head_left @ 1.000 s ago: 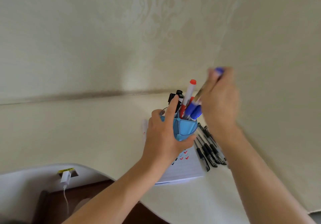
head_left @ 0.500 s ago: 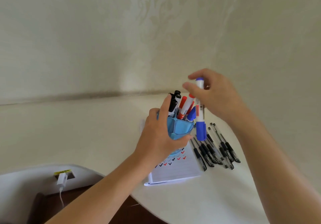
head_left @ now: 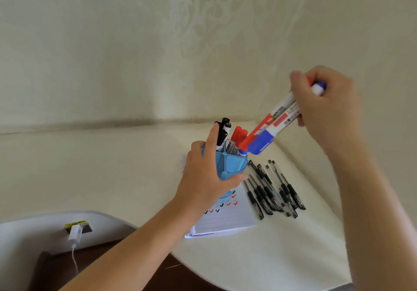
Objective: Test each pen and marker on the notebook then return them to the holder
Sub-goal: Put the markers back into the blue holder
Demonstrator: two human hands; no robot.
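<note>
My left hand (head_left: 204, 177) grips the blue pen holder (head_left: 230, 165), lifted above the notebook (head_left: 228, 218). Black and red markers (head_left: 228, 136) stand in the holder. My right hand (head_left: 325, 110) grips two white markers together: one with a blue cap (head_left: 261, 142), one with a red cap (head_left: 252, 136). Both slant down to the left, caps near the holder's rim. The notebook page shows red and dark check marks. Several black pens (head_left: 273, 189) lie on the table right of the notebook.
The cream table (head_left: 112, 166) meets a patterned wall at the back. Its curved front edge runs from lower left to lower right. A white charger (head_left: 75, 233) with a cable sits plugged in at the lower left.
My right hand has lifted up and to the right, and now holds a red-capped marker with the blue-capped one. The markers have tilted from upright to slanted.
</note>
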